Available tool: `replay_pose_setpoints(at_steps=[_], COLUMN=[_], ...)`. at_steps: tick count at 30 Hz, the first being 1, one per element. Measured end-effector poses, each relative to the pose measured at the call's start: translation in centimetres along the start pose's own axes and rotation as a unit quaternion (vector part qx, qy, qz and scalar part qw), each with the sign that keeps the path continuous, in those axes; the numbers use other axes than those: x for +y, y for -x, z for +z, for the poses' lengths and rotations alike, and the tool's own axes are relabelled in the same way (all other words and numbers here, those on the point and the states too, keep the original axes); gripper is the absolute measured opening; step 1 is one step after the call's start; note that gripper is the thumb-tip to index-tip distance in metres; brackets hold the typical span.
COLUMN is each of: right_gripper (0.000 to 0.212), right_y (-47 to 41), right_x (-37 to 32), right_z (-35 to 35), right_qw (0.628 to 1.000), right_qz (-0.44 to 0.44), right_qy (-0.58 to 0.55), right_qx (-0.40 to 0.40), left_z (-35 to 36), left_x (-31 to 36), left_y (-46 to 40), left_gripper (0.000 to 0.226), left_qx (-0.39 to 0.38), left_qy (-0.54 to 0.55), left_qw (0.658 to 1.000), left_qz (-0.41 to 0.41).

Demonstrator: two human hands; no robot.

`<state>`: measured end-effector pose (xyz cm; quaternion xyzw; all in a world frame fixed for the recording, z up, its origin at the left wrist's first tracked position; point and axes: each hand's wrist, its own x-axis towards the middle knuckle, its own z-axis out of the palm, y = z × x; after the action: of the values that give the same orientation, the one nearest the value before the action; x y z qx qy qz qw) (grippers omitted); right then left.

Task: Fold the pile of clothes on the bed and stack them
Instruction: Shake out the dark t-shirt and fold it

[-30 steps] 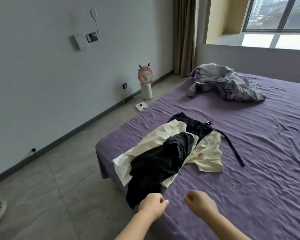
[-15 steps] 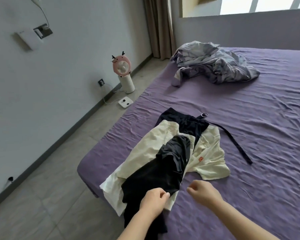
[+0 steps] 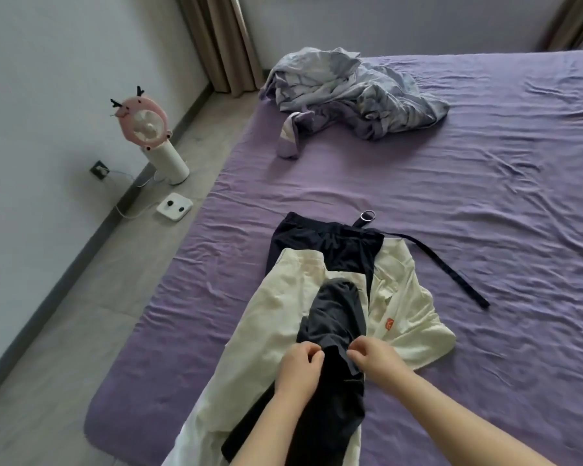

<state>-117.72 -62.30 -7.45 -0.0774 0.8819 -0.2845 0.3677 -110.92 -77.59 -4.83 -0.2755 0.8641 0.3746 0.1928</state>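
A pile of clothes lies near the bed's front left corner. On top is a dark grey garment [image 3: 334, 314], draped over a cream shirt [image 3: 276, 317] with a small orange patch. Under both lies a navy garment [image 3: 323, 243] with a long dark belt [image 3: 445, 267] trailing to the right. My left hand [image 3: 298, 368] and my right hand [image 3: 374, 358] sit side by side on the dark grey garment, each pinching its fabric with curled fingers.
The purple bed sheet [image 3: 451, 203] spreads wide to the right. A crumpled grey-lilac blanket [image 3: 350, 92] lies at the far end. On the floor to the left stand a pink fan [image 3: 148, 129] and a white scale [image 3: 174, 206], near the wall.
Both hands moved forward from the bed's edge onto the pile and took hold of the dark grey garment. The view tilted down and closer.
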Motion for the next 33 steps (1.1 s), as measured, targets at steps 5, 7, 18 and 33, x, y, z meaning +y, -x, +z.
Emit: replay_pose_setpoints(at_steps=[5,7,18,33], right_gripper=[0.05,0.051,0.025,0.044], right_y=[-3.9,-4.2,2.2,14.0], right_x=[-1.9,-2.1,-5.5,-8.2], right_z=[3.6,4.8,2.6,-12.0], right_qw=[0.985,0.983,0.924,0.897], right_qz=[0.076,0.082,-0.1,-0.308], right_qy=[-0.147,-0.156,-0.369,-0.31], right_qx=[0.038,0.048,-0.008,-0.062], left_z=[1.0,1.4,-2.8,-16.4], left_x=[-0.5,-0.9,3.9,14.6], left_y=[-5.5,-6.4,-4.0,15.1], left_gripper=[0.037,0.039,0.041,0.02], left_qx=[-0.032,-0.03,-0.064,-0.088], left_qy=[0.046,0.075,0.384,0.175], left_qw=[0.998,0.995,0.897,0.966], left_qz=[-0.027,-0.054,-0.21,0.17])
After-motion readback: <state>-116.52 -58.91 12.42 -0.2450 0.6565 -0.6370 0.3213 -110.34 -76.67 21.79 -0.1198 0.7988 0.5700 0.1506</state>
